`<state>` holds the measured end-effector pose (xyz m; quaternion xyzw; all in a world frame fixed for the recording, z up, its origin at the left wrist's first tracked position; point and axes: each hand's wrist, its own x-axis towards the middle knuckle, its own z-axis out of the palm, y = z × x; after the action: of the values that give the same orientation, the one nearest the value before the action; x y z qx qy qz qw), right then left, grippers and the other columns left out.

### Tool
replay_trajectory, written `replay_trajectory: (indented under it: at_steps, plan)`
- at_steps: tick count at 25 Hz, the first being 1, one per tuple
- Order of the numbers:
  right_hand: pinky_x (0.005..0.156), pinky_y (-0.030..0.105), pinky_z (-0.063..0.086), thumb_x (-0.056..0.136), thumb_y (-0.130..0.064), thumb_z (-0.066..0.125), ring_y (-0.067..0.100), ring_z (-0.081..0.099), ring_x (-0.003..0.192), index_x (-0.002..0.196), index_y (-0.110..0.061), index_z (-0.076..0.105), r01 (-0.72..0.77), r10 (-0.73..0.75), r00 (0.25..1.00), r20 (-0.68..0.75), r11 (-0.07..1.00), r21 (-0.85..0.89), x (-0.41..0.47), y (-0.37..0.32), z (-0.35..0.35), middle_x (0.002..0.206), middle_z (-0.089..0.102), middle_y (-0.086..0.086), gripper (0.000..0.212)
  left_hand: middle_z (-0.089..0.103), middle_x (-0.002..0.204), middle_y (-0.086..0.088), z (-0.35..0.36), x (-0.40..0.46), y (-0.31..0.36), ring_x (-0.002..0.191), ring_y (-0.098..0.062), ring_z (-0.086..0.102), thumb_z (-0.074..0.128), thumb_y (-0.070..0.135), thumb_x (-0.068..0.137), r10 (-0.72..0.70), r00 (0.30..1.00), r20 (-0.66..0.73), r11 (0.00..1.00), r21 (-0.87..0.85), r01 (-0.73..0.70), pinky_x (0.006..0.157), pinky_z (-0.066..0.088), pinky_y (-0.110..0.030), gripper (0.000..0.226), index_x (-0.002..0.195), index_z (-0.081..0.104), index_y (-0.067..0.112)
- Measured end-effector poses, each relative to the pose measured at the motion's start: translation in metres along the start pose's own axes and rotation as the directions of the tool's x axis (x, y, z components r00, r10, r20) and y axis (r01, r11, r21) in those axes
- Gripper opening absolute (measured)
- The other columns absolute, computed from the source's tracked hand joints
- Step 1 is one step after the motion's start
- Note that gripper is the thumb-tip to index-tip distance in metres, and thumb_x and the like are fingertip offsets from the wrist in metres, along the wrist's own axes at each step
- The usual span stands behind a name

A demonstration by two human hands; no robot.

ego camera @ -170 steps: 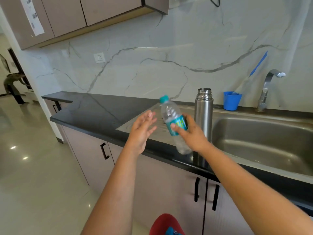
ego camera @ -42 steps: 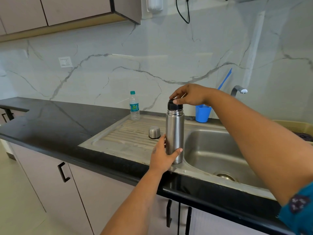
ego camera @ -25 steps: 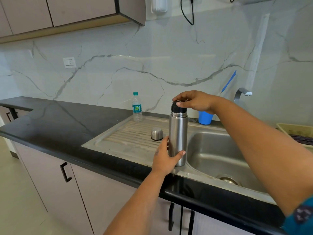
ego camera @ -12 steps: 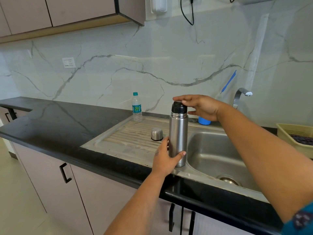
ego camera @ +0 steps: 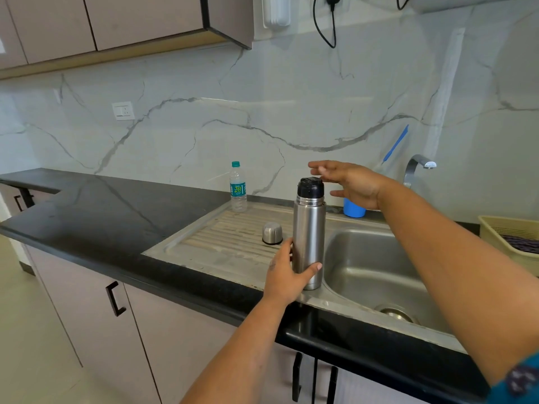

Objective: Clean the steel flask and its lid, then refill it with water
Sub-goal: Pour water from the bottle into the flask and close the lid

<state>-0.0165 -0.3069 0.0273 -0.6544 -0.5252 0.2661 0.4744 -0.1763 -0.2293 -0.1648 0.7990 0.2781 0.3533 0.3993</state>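
Note:
The steel flask [ego camera: 309, 234] stands upright on the sink's drainboard [ego camera: 227, 243], right at the basin's left edge. A black stopper [ego camera: 310, 188] sits in its neck. My left hand [ego camera: 287, 274] grips the flask's lower body. Just right of and above the stopper, my right hand [ego camera: 353, 182] hovers with its fingers spread, touching nothing. The steel cup lid [ego camera: 272, 233] sits upside up on the drainboard, left of the flask. A small plastic water bottle [ego camera: 238, 186] with a teal cap stands at the back of the drainboard.
The steel sink basin [ego camera: 379, 275] lies to the right, its tap [ego camera: 417, 167] at the back. A blue cup [ego camera: 353, 207] holding a blue-handled brush stands behind my right hand. A beige basket [ego camera: 507, 237] sits at the far right. Black countertop [ego camera: 102, 205] stretches left.
My right hand has let go of the black stopper and lifted off to the right, fingers spreading. My left hand keeps its hold on the flask.

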Motion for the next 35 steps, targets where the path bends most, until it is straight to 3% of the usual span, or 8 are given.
replay_trajectory:
  at_steps: [2, 6, 9, 12, 18, 25, 31, 35]
  plan:
    - [0.103, 0.037, 0.037, 0.094, -0.018, 0.059, 0.012, 0.050, 0.123, 0.126, -0.027, 0.061, 0.014, -0.013, 0.999, 0.031, 0.999, -0.042, -0.002, 0.002, -0.004, 0.129, 0.060, -0.006, 0.033, 0.051, 0.137, 0.008, 0.000, 0.000, -0.001, 0.126, -0.011, 0.048, 0.077, 0.051, 0.076, -0.003, 1.000, -0.001, 1.000, 0.002, 0.003, 0.106, 0.044, -0.039, 0.080, 0.142, 0.035, 0.035]
    - [0.086, 0.033, 0.047, 0.075, -0.036, 0.079, 0.015, 0.057, 0.093, 0.103, -0.019, 0.062, 0.013, -0.050, 0.981, -0.185, 0.980, -0.198, 0.000, 0.003, 0.008, 0.097, 0.062, 0.000, 0.037, 0.050, 0.138, 0.008, 0.001, 0.001, -0.002, 0.127, -0.011, 0.047, 0.076, 0.053, 0.076, -0.012, 1.000, 0.000, 1.000, 0.010, 0.012, 0.107, 0.043, -0.041, 0.083, 0.144, 0.034, 0.034]
    - [0.097, 0.032, 0.041, 0.082, -0.049, 0.067, 0.013, 0.052, 0.111, 0.119, -0.025, 0.053, 0.013, -0.027, 0.992, -0.122, 0.993, -0.114, 0.002, 0.004, 0.012, 0.118, 0.057, -0.002, 0.046, 0.050, 0.138, 0.008, 0.001, 0.000, -0.001, 0.127, -0.011, 0.046, 0.076, 0.055, 0.075, -0.017, 1.000, 0.001, 1.000, 0.011, 0.017, 0.107, 0.043, -0.041, 0.083, 0.144, 0.033, 0.035]
    - [0.108, 0.037, 0.033, 0.099, -0.031, 0.051, 0.014, 0.042, 0.131, 0.133, -0.030, 0.052, 0.011, -0.011, 1.000, 0.016, 1.000, -0.013, 0.002, 0.003, 0.007, 0.137, 0.053, -0.005, 0.035, 0.050, 0.137, 0.008, 0.001, 0.000, 0.000, 0.127, -0.011, 0.047, 0.076, 0.053, 0.076, -0.010, 1.000, 0.000, 1.000, 0.012, 0.010, 0.107, 0.043, -0.040, 0.082, 0.143, 0.033, 0.035]
    - [0.093, 0.039, 0.047, 0.081, -0.043, 0.072, 0.016, 0.057, 0.101, 0.112, -0.025, 0.060, -0.013, -0.022, 0.988, -0.151, 0.973, -0.229, 0.000, -0.003, 0.008, 0.108, 0.061, 0.002, 0.038, 0.051, 0.136, 0.009, 0.000, 0.000, 0.000, 0.126, -0.011, 0.047, 0.076, 0.053, 0.076, -0.004, 1.000, 0.000, 1.000, 0.019, 0.004, 0.106, 0.044, -0.040, 0.080, 0.142, 0.034, 0.035]
    - [0.113, 0.039, 0.031, 0.094, -0.014, 0.060, 0.016, 0.046, 0.128, 0.138, -0.030, 0.049, 0.064, -0.028, 0.988, 0.150, 0.967, -0.246, -0.001, -0.005, -0.003, 0.137, 0.053, -0.002, 0.048, 0.052, 0.135, 0.008, 0.000, -0.001, 0.002, 0.123, -0.009, 0.049, 0.077, 0.053, 0.076, -0.014, 1.000, 0.002, 1.000, 0.025, 0.014, 0.105, 0.045, -0.038, 0.078, 0.141, 0.039, 0.031]
    - [0.103, 0.040, 0.044, 0.079, -0.037, 0.076, 0.016, 0.057, 0.108, 0.122, -0.025, 0.059, 0.045, -0.087, 0.994, -0.064, 0.872, -0.487, 0.003, -0.009, 0.002, 0.119, 0.061, -0.001, 0.048, 0.055, 0.132, 0.009, 0.000, 0.000, 0.001, 0.124, -0.012, 0.049, 0.074, 0.054, 0.078, -0.020, 1.000, 0.024, 0.998, 0.052, 0.019, 0.105, 0.044, -0.037, 0.072, 0.138, 0.044, 0.030]
    - [0.107, 0.036, 0.038, 0.085, -0.024, 0.072, 0.017, 0.051, 0.122, 0.135, -0.024, 0.050, 0.034, -0.018, 0.999, 0.046, 0.930, -0.366, 0.003, -0.013, 0.003, 0.131, 0.055, -0.001, 0.055, 0.055, 0.133, 0.009, 0.000, 0.000, 0.001, 0.125, -0.012, 0.049, 0.074, 0.052, 0.078, -0.026, 0.999, 0.027, 0.998, 0.052, 0.025, 0.105, 0.043, -0.038, 0.070, 0.138, 0.044, 0.030]
